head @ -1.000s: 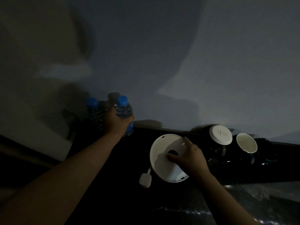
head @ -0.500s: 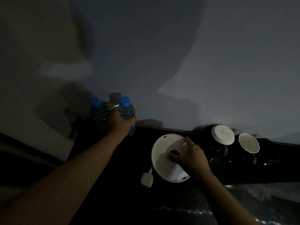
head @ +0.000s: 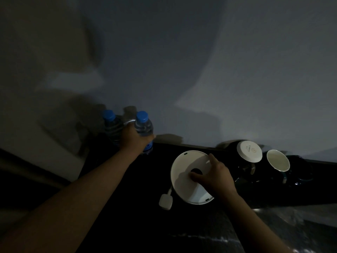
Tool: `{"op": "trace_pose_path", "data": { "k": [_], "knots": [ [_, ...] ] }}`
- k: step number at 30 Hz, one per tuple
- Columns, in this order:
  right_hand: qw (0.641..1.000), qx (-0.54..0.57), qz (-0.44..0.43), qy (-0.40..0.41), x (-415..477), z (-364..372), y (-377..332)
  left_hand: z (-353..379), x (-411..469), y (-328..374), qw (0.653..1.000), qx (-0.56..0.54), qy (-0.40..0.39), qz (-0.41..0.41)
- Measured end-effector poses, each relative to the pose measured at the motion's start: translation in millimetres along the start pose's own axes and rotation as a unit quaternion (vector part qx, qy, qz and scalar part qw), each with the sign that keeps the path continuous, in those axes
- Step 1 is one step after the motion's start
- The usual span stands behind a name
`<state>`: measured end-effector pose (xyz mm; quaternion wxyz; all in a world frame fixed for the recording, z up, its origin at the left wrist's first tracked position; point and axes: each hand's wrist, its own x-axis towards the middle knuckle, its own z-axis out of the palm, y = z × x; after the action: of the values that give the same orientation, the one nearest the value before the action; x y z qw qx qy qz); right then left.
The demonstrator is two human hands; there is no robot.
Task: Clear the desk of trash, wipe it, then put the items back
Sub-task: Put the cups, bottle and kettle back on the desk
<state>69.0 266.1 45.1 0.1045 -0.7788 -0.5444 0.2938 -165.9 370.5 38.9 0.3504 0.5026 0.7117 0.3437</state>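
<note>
Dim scene. The left grip (head: pixel 134 138) is curled round two blue-capped water bottles (head: pixel 143 125) at the dark tabletop's (head: pixel 127 216) far left, by the wall. The right grip (head: pixel 217 176) holds a round white kettle base (head: pixel 184 167) at centre, thumb by its middle hole. Two cups (head: pixel 249 151) stand just right of it.
</note>
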Motion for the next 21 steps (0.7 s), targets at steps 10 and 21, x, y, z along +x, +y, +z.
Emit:
{"op": "trace_pose_path", "data": {
  "k": [10, 21],
  "knots": [
    [1.0, 0.014, 0.007, 0.016, -20, -8, -5, -18, -31, -13, 0.998, 0.017, -0.057, -0.023],
    [0.992, 0.062, 0.092, 0.06, -94, -8, 25, -31, -112, -19, 0.952, 0.161, -0.23, 0.122]
  ]
}}
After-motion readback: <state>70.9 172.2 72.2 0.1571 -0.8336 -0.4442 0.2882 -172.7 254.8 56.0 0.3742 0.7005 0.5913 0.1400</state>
